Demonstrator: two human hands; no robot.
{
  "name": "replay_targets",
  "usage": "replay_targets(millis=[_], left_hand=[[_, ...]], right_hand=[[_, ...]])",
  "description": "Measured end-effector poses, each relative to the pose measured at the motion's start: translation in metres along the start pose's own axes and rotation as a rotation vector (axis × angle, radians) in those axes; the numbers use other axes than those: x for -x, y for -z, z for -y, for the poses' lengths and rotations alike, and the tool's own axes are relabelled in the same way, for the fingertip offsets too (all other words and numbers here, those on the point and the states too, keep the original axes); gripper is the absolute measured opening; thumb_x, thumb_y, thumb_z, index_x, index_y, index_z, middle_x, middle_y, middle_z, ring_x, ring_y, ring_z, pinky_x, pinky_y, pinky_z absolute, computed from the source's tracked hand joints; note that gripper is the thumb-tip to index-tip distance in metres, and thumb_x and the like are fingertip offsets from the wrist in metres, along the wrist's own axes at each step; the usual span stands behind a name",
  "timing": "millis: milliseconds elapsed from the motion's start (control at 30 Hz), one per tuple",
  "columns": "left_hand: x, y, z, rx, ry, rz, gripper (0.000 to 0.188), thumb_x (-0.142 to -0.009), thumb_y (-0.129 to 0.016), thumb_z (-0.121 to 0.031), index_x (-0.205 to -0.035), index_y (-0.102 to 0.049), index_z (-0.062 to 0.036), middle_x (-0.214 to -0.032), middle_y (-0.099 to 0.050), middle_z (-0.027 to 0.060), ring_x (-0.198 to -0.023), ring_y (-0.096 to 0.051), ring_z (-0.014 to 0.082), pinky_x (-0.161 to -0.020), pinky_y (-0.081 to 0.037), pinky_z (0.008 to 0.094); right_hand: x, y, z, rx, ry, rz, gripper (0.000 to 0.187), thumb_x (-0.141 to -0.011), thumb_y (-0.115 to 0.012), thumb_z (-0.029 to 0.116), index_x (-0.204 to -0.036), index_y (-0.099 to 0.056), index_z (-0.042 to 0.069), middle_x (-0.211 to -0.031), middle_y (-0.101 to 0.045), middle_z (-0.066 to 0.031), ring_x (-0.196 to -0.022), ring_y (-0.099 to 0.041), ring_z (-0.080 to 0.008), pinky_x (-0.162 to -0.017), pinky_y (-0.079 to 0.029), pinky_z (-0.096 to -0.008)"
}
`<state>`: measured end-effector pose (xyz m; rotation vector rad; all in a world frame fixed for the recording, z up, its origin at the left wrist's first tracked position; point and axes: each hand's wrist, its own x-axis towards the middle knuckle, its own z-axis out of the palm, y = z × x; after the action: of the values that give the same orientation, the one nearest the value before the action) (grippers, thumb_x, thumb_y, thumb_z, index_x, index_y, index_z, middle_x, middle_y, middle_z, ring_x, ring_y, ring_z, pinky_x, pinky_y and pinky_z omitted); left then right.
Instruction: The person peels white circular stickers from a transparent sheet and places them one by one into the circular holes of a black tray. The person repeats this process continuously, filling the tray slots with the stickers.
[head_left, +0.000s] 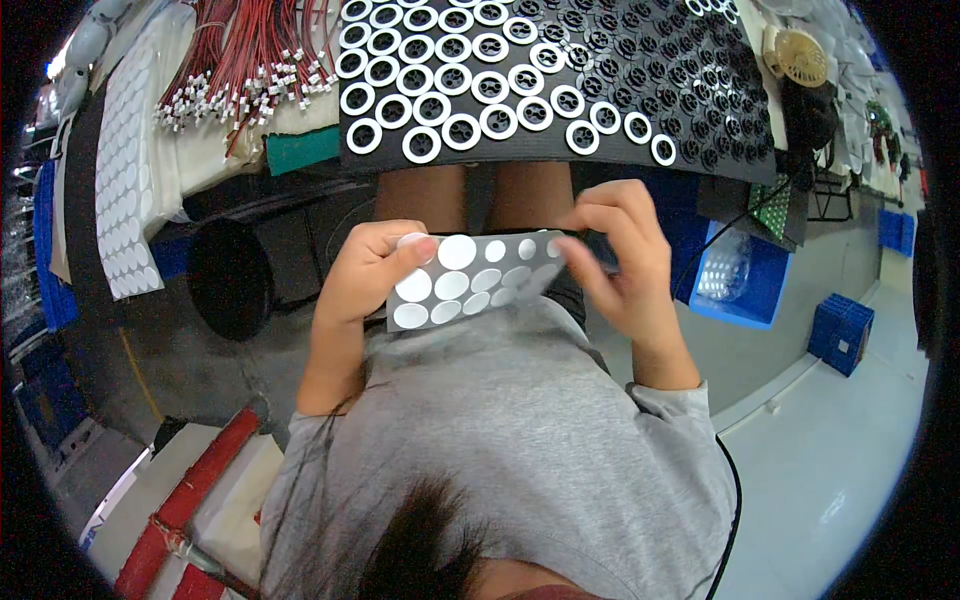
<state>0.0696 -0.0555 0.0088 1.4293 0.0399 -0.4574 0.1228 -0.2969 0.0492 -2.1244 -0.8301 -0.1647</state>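
In front of my body I hold a grey backing sheet of round white stickers (480, 282), tilted and bowed. My left hand (362, 268) is closed on its left end, the thumb lying over a sticker at the upper corner. At the right end is my right hand (625, 258), its fingers curled and its thumb against the sheet's upper right corner. The index fingertip is slightly blurred, and I cannot make out whether a loose sticker is between the fingers. Beyond the hands, white rings (461, 132) set on black round parts lie in rows on a black board (480, 155).
Bare black round parts (690, 90) cover the board's right side. Red-and-black wires with white connectors (250, 80) lie at the far left, beside a long sticker strip (125, 190) hanging over the table edge. A blue bin (745, 305) stands low at right, a blue crate (841, 335) farther right.
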Motion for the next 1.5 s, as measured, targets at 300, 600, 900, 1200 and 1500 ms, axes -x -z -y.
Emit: replay_targets(millis=[300, 600, 900, 1200, 1500], left_hand=[[-0.005, -0.017, -0.008, -0.176, -0.062, 0.032, 0.027, -0.084, -0.054, -0.018, -0.067, -0.055, 0.0025, -0.059, -0.051, 0.0002, -0.054, -0.044, 0.0037, -0.047, -0.034, 0.0207], [-0.003, -0.02, -0.011, -0.049, 0.037, 0.016, 0.028, -0.086, -0.053, -0.02, -0.067, -0.056, 0.0004, -0.058, -0.052, -0.0027, -0.055, -0.044, 0.0023, -0.047, -0.034, 0.0192], [-0.001, -0.012, -0.003, -0.063, -0.01, -0.057, 0.029, -0.087, -0.052, -0.022, -0.066, -0.052, -0.001, -0.059, -0.049, -0.0044, -0.057, -0.041, 0.0014, -0.048, -0.032, 0.0184], [-0.002, -0.016, -0.004, 0.018, 0.003, -0.063, 0.025, -0.086, -0.052, -0.018, -0.07, -0.055, -0.0001, -0.063, -0.054, -0.0029, -0.058, -0.045, 0.0018, -0.05, -0.034, 0.0177], [-0.005, -0.014, 0.004, -0.034, 0.007, -0.026, 0.025, -0.086, -0.053, -0.02, -0.07, -0.055, -0.0004, -0.063, -0.055, -0.0021, -0.058, -0.046, 0.0019, -0.05, -0.036, 0.018]], right_hand=[[0.0, -0.035, 0.011, 0.07, 0.14, 0.087, 0.019, -0.063, -0.065, 0.01, -0.079, -0.058, 0.007, -0.077, -0.051, -0.0049, -0.068, -0.048, -0.0205, -0.058, -0.035, -0.0319], [0.006, -0.044, 0.01, 0.033, 0.218, 0.005, 0.017, -0.06, -0.065, 0.009, -0.075, -0.057, 0.006, -0.074, -0.049, -0.0044, -0.064, -0.047, -0.0207, -0.054, -0.034, -0.0319], [0.012, 0.027, -0.024, -0.14, -0.354, -0.35, 0.006, -0.073, -0.062, 0.004, -0.072, -0.057, 0.001, -0.07, -0.052, -0.0049, -0.065, -0.048, -0.0133, -0.06, -0.038, -0.0235], [0.031, 0.075, -0.102, -0.1, -0.682, -0.656, 0.016, -0.076, -0.064, 0.013, -0.082, -0.063, -0.002, -0.076, -0.061, -0.0029, -0.07, -0.052, -0.0072, -0.066, -0.039, -0.0187], [0.031, 0.067, -0.111, -0.048, -0.678, -0.725, 0.018, -0.075, -0.066, 0.014, -0.08, -0.063, -0.003, -0.074, -0.061, -0.003, -0.068, -0.052, -0.0078, -0.065, -0.04, -0.0195]])
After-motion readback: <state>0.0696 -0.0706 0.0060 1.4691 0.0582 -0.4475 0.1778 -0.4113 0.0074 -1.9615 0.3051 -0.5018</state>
